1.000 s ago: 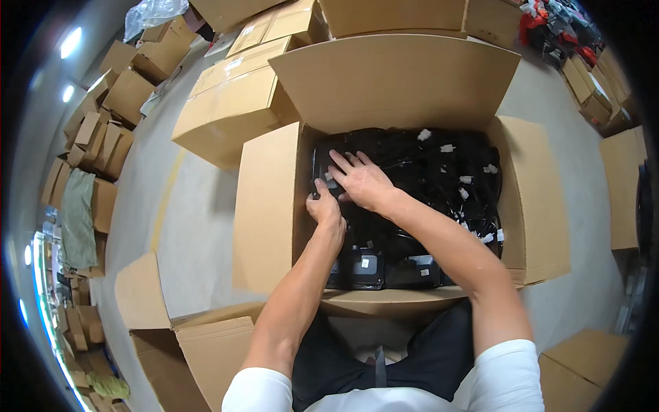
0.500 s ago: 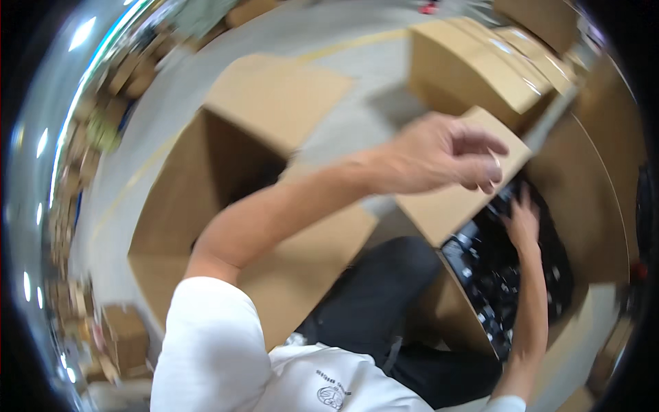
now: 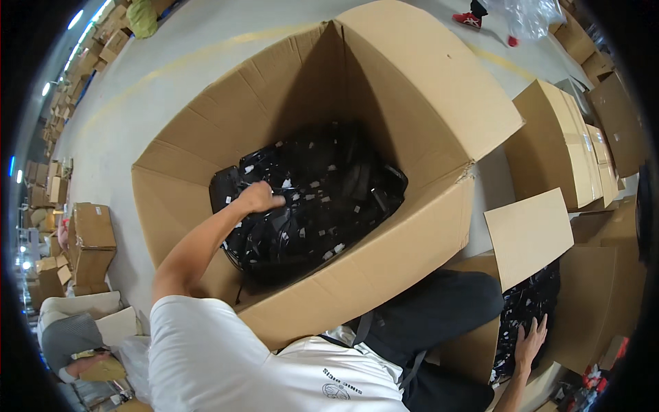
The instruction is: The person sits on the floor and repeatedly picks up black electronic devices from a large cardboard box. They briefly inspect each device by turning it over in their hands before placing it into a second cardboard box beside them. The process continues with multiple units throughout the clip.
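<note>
My left hand (image 3: 259,198) reaches down into a large open cardboard box (image 3: 391,268) in front of me. Its fingers are curled closed on the black pile (image 3: 322,206), made of shiny black pieces with many small white labels; what lies between them is hidden. To the right, my right hand (image 3: 530,340) rests with fingers apart over similar black, white-labelled pieces (image 3: 525,299) in a second cardboard box (image 3: 583,295). Nothing shows in its fingers.
My bent knee (image 3: 439,302) lies between the two boxes. Taped cartons (image 3: 559,144) stand at the far right. Another person's red shoe (image 3: 469,20) shows at the top. On the left are a brown carton (image 3: 93,237) and a seated person (image 3: 75,350).
My left hand has moved from above the right box into the large box. My right hand stays at the right box, and my view has turned left.
</note>
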The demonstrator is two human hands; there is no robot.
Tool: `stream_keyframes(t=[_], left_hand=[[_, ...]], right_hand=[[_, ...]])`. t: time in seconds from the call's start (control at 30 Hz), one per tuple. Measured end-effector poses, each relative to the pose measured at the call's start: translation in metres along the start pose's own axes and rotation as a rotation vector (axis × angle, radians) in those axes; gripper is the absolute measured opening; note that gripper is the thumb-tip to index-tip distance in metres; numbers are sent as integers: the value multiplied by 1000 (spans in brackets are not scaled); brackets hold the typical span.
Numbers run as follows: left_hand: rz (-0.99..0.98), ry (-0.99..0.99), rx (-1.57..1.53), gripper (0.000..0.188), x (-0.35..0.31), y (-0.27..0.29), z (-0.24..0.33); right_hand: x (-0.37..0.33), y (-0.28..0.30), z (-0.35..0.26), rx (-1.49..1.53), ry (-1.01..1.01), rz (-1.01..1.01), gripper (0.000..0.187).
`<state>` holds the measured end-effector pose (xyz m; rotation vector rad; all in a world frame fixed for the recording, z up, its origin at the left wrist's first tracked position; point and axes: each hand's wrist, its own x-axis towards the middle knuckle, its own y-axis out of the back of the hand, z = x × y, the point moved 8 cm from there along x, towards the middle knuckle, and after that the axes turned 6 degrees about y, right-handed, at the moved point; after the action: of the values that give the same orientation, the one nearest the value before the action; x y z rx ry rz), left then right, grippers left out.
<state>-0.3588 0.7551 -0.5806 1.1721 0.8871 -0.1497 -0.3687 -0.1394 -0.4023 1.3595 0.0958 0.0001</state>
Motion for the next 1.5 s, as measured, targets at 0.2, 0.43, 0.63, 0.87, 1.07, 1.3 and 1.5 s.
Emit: stream_keyframes(t=[0.2,0.43,0.63,0.87,1.07,1.3,1.5], left_hand=[[-144,-44,272,89,-43,-57,-10],[-37,-196,56,52,-57,-27,-11],[-116,-226,-742,32,-104,108,96],[-211,-354,-1195,31,-149,151,155],[-181,-541,-1233,33,-208,195,190],[-141,-505,-1189,54,-183,190,183],[-47,-218,-596,46,-27,100,69]], right_hand=[[23,22,-72,170,130,-16,49],[28,57,-161,293,264,-38,41],[39,149,-247,575,417,175,39],[56,255,-428,831,875,316,82],[92,259,-492,817,1012,520,76],[115,248,-432,1461,465,291,39],[102,233,-337,2087,110,380,24]])
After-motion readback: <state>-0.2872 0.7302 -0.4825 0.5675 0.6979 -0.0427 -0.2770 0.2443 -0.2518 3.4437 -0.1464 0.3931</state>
